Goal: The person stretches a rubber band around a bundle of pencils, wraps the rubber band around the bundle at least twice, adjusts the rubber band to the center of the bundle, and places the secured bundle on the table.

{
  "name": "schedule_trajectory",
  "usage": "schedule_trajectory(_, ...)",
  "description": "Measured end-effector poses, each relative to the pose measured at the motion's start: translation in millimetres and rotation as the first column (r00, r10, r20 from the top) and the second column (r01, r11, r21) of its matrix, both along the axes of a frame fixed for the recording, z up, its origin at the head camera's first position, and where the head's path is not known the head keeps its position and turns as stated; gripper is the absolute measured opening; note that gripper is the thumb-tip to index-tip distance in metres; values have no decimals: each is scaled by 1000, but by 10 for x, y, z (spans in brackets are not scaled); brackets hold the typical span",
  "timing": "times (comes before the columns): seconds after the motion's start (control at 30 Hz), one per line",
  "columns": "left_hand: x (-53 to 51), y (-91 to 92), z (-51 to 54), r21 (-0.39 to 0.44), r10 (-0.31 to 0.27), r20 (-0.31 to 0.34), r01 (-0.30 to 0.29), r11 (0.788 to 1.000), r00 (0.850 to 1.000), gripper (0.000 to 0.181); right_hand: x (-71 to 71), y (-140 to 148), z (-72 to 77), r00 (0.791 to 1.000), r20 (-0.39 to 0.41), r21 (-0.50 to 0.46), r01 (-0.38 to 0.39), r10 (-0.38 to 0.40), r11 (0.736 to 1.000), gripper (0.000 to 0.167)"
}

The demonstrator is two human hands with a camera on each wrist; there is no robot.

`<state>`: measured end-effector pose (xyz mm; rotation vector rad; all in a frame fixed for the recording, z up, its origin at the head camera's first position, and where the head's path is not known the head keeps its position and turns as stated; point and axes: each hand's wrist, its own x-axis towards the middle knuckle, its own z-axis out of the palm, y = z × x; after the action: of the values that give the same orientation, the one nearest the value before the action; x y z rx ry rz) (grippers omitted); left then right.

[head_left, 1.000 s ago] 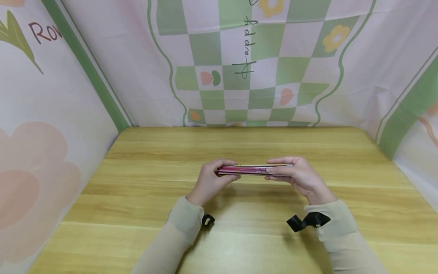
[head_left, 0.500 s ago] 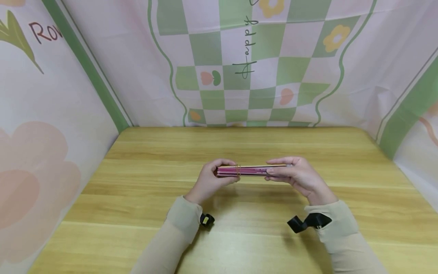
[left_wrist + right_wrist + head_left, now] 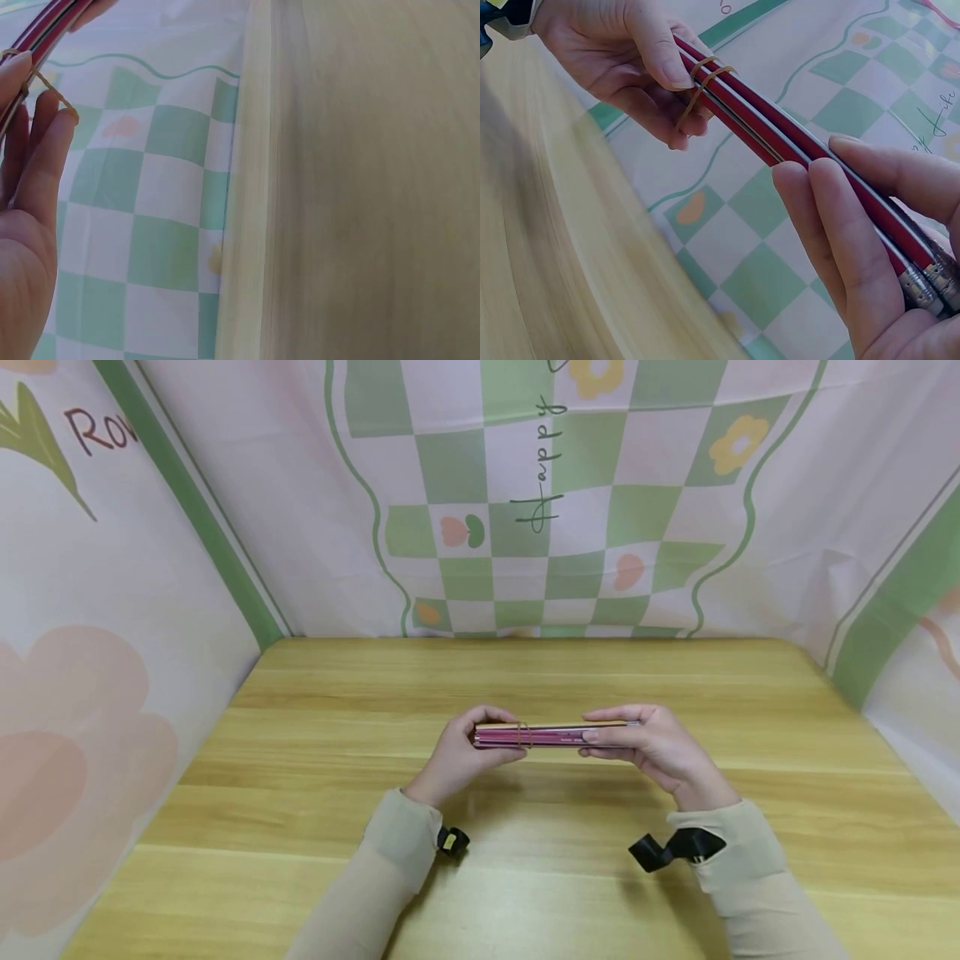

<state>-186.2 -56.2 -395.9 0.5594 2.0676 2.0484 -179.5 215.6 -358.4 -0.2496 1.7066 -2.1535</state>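
Left sleeve (image 3: 375, 868): beige, extending over the table (image 3: 247, 877) inside its left edge
Left strap (image 3: 453, 842): black, at the cuff
Left hand (image 3: 453, 752): holding the bundle's left end between thumb and fingers
Rubber band (image 3: 718, 73): looped around the pencils just beside the left fingertips, one strand drawn out over a fingertip (image 3: 66, 127)
Pencils (image 3: 551, 737): red, striped, side by side, held above the table between its left and right edges, roughly parallel to the far edge; exact count unclear
Right hand (image 3: 663, 752): fingers closed around the bundle's right end, metal ferrules (image 3: 922, 291) near the palm
Right strap (image 3: 678, 847): black, projecting from the right cuff
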Motion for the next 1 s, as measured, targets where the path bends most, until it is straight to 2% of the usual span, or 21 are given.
schedule_trajectory(0.3,5,-2,8,10,33,-45,-33,999,998,49,-14,9,-14,1000,-12,15,9,-9,1000,29)
schedule_trajectory(0.5,2,-12,19,-15,25,-61,-26,1000,998,50,-16,22,-26,1000,-11,26,8,-8,1000,29)
schedule_trajectory(0.7,-3,-6,23,-28,4,-47,-5,1000,999,48,-19,22,-27,1000,-12,29,11,-11,1000,29)
schedule_trajectory(0.87,7,-3,37,-38,18,-27,-19,999,999,47,-17,25,-21,1000,-18,20,15,-14,1000,28)
schedule_trajectory(1.0,15,1,48,-54,31,-49,-33,998,998,47,-15,30,-16,1000,-20,10,14,-14,1000,28)
